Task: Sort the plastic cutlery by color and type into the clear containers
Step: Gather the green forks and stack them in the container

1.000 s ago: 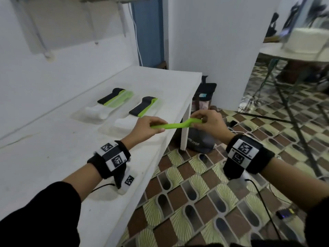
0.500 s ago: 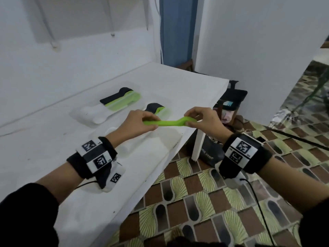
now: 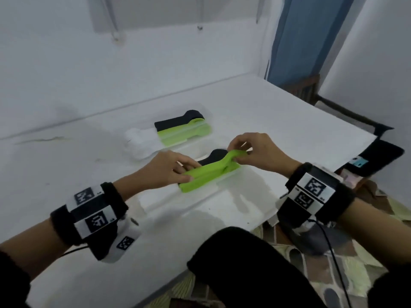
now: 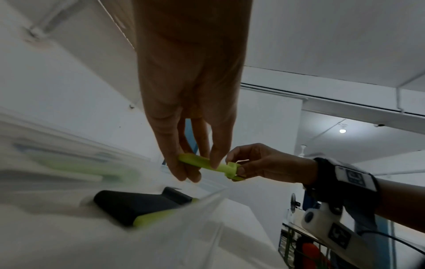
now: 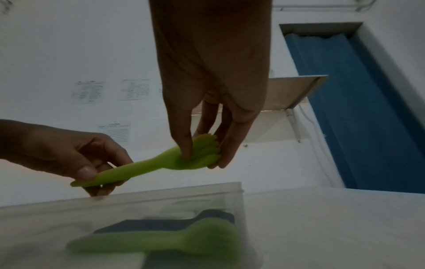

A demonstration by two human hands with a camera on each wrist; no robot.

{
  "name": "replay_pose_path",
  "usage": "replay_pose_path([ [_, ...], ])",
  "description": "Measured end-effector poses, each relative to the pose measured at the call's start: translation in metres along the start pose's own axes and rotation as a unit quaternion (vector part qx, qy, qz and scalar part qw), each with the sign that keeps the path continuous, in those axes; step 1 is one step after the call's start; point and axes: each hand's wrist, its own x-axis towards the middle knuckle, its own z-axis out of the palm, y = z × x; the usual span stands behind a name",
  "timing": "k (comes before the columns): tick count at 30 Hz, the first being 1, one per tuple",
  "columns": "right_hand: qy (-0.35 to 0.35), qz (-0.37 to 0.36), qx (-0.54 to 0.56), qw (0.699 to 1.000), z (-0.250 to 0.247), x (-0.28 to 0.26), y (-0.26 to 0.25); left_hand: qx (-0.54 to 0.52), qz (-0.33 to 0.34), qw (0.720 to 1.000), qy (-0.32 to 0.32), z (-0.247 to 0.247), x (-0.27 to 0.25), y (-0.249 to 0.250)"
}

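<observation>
Left hand (image 3: 165,170), centre-left of the head view: grasps the handle end of a green plastic fork (image 3: 219,164), thumb and fingertips pinched round it; black wrist strap with printed markers (image 3: 89,211) lower left.

Far clear container (image 3: 205,112), upper centre: holds a white stack (image 3: 140,141) at left, a black stack (image 3: 178,122) and a green stack (image 3: 184,134) side by side at right; utensil type not discernible.

Near clear container (image 3: 229,181), centre: holds a black stack (image 3: 214,154) and a green fork stack (image 3: 200,182) beside it; contents partly hidden by the hands.

Green plastic fork, centre: held level just above the near container, directly over the green stack, apart from it in the wrist views; tines visible in the right wrist view (image 5: 204,152).

Right hand (image 3: 259,152), centre-right: grasps the tined head of the same fork, thumb pressed on one face, fingers curled behind; marked wrist strap (image 3: 315,190) at right.

White table (image 3: 278,121), across the frame: carries both containers, set well apart from its near edge.

Patterned tile floor (image 3: 355,270), lower right. Blue door (image 3: 307,36), upper right.
</observation>
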Motion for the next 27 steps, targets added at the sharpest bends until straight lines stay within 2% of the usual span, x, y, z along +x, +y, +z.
replay_pose_path([
  [4,-0.127,-0.068,-0.023,0.989,0.001,0.036,0.01,-0.017,-0.047,0.999,0.014,0.002,-0.006,-0.006],
  [8,-0.26,-0.116,-0.041,0.958,0.001,0.064,0.023,-0.015,-0.101,0.995,0.019,0.013,-0.004,-0.005],
  [12,-0.357,-0.145,-0.072,0.92,0.002,0.081,0.034,-0.019,-0.133,0.991,0.02,0.025,0.0,-0.001],
  [17,-0.415,-0.205,-0.09,0.882,0.002,0.091,0.036,-0.048,-0.142,0.988,0.039,0.033,0.0,-0.007],
  [21,-0.413,-0.235,-0.055,0.878,-0.001,0.089,0.039,-0.033,-0.13,0.99,0.051,0.034,-0.004,-0.004],
  [24,-0.414,-0.242,-0.057,0.876,-0.001,0.089,0.039,-0.044,-0.142,0.988,0.035,0.03,-0.001,-0.002],
  [27,-0.443,-0.236,-0.093,0.86,0.002,0.094,0.037,-0.065,-0.181,0.981,-0.002,0.025,0.003,-0.002],
])
